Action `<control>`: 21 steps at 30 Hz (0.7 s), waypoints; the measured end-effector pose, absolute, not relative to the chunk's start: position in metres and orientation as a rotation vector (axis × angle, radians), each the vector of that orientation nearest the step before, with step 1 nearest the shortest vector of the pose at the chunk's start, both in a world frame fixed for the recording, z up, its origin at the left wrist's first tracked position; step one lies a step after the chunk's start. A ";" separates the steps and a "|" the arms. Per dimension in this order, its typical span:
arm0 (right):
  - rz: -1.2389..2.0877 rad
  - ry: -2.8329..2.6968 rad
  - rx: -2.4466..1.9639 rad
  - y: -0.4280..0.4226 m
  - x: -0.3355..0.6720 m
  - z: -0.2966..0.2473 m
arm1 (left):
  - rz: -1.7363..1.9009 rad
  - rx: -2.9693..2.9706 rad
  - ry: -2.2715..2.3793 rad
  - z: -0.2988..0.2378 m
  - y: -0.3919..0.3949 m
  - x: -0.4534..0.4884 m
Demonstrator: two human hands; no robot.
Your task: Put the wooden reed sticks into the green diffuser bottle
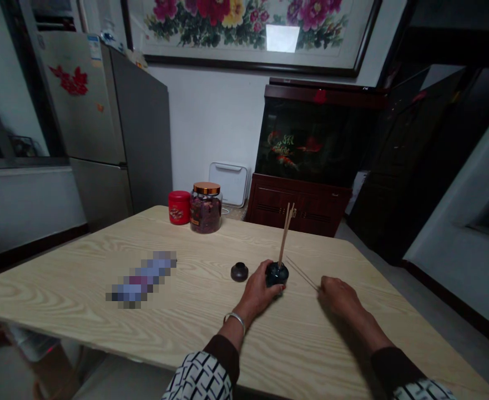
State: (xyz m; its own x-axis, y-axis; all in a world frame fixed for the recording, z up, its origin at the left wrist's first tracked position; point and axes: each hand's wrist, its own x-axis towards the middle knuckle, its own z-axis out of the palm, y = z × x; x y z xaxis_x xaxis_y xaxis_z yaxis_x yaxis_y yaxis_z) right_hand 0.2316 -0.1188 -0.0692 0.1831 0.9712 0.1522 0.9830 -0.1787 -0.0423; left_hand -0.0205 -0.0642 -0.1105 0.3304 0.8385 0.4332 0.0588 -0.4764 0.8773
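Note:
My left hand [256, 290] grips a small dark teal glass bottle [276, 274] from the near left side, with a bracelet on that wrist. Several thin wooden sticks [286, 233] stand upright in the bottle's neck. My right hand [338, 296] rests on the light wood-grain table [61, 278] to the right, its fingertips pinching a long, very thin stick [302, 273] that points toward the bottle. A small dark brown lid [239, 271] sits just left of my left hand.
At the table's far end stand a red tin [179, 207] and a copper-lidded glass jar [205, 208] of dried petals. A pixelated object [141, 279] lies at left. Beyond the table are a fridge [102, 122], a fish tank [314, 139] and a white box [230, 183].

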 end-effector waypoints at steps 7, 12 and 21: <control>0.635 -0.954 -1.444 -0.110 0.219 -0.031 | 1.224 1.776 0.814 -0.112 -0.063 -0.021; 0.605 -0.790 -1.106 -0.098 0.175 -0.006 | 1.227 1.778 0.812 -0.114 -0.061 -0.019; 0.376 -1.084 -1.115 -0.084 0.148 -0.005 | 1.217 1.809 0.849 -0.113 -0.061 -0.020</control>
State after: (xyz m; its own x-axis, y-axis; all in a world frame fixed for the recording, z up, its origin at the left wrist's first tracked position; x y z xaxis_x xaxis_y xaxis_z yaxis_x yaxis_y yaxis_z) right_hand 0.1478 -0.0841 -0.0046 0.4706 0.7208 0.5089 0.2511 0.4435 -0.8604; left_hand -0.0196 -0.0614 -0.1127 0.3180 0.8493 0.4213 0.1015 -0.4724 0.8755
